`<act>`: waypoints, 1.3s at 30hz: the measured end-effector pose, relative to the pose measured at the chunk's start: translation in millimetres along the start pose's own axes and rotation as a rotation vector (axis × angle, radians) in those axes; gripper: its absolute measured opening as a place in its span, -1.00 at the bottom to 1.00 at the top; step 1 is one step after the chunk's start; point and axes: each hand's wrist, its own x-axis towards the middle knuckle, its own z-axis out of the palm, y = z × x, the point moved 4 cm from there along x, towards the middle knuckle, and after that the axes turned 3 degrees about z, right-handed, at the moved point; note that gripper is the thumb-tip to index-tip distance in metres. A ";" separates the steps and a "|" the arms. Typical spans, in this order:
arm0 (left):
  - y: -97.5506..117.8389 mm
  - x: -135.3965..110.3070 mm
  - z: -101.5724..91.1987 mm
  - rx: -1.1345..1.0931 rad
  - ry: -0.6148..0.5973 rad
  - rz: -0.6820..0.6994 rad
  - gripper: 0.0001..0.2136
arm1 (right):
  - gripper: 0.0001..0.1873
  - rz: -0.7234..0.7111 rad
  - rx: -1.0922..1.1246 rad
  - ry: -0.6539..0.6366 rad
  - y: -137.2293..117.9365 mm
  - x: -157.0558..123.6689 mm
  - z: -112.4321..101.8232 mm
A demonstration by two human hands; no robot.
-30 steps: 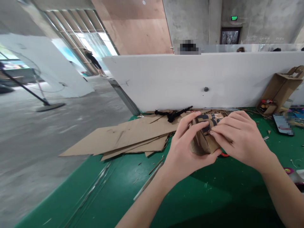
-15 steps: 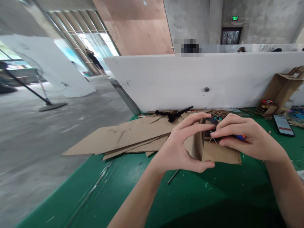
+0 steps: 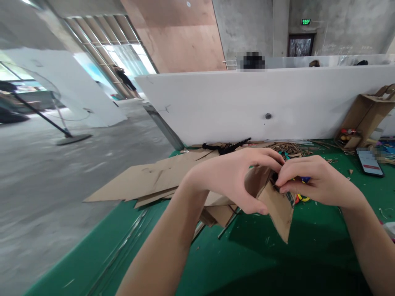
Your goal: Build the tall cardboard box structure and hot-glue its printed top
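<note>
My left hand (image 3: 228, 181) curls around a folded cardboard piece (image 3: 277, 209), fingers over its top and thumb along its near side. One pointed corner of the cardboard tilts down towards the green table (image 3: 247, 263). At the upper edge of the piece, my right hand (image 3: 311, 181) pinches with thumb and fingertips beside a small dark part. What sits between those fingertips is too small and hidden to make out. Behind the right hand, red and yellow loops (image 3: 302, 198) and a bit of blue show in part.
Flat cardboard sheets (image 3: 148, 181) lie at the left, overhanging the table edge. A black object (image 3: 228, 147) and cut cardboard strips (image 3: 293, 149) lie along the white partition (image 3: 216, 102). A phone (image 3: 370, 162) and a cardboard structure (image 3: 367, 117) are at the right.
The cardboard piece has been turned, so its corner now points down. My left wrist has risen and rotated. The right hand stays pinched at the piece's upper edge.
</note>
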 end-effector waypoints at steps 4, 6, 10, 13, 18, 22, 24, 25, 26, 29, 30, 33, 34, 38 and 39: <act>-5.1 4.4 0.8 -0.049 -0.078 0.014 -0.63 | -0.83 -0.005 -0.064 -0.056 -1.2 -0.8 6.7; -8.3 4.9 0.8 -0.064 -0.097 0.007 -0.65 | -0.81 -0.006 -0.117 -0.073 -1.9 -1.7 9.8; -13.6 2.9 1.5 -0.081 -0.116 -0.013 -0.64 | -0.80 0.020 -0.212 -0.083 -4.1 -2.6 13.4; -15.3 2.2 2.9 -0.053 -0.128 -0.023 -0.64 | -0.80 0.032 -0.261 -0.102 -5.9 -2.5 15.9; -16.0 3.7 6.3 -0.049 -0.125 -0.042 -0.66 | -0.82 0.056 -0.326 -0.107 -4.0 -1.9 19.6; -17.8 2.7 8.7 -0.040 -0.084 -0.046 -0.67 | -0.83 0.056 -0.390 -0.100 -2.5 -2.8 22.3; -19.9 2.7 9.5 -0.024 -0.062 -0.058 -0.64 | -0.83 0.023 -0.463 -0.110 -3.9 -4.2 23.6; -20.8 3.3 9.7 -0.016 -0.053 -0.063 -0.62 | -0.84 0.003 -0.505 -0.117 -5.0 -5.2 23.8; -21.4 4.5 9.8 -0.010 -0.047 -0.064 -0.60 | -0.85 -0.014 -0.548 -0.125 -6.1 -6.4 23.6; -21.0 10.2 9.2 0.005 -0.018 -0.074 -0.60 | -0.82 -0.023 -0.658 -0.142 -7.5 -10.7 18.8; -20.0 12.4 8.9 0.008 0.004 -0.079 -0.60 | -0.80 -0.015 -0.675 -0.130 -7.3 -11.9 15.5; -13.9 17.2 9.0 0.032 0.138 -0.078 -0.63 | -0.82 0.047 -0.621 0.002 -3.4 -13.5 1.4; -11.7 17.9 9.9 0.051 0.205 -0.076 -0.64 | -0.84 0.078 -0.587 0.069 -1.0 -13.3 -3.7; -9.5 14.7 20.6 0.176 0.510 -0.115 -0.55 | -0.83 0.155 -0.502 0.248 9.3 -10.2 -14.2; -10.5 13.2 25.0 0.204 0.570 -0.115 -0.53 | -0.83 0.157 -0.482 0.257 11.4 -8.8 -14.4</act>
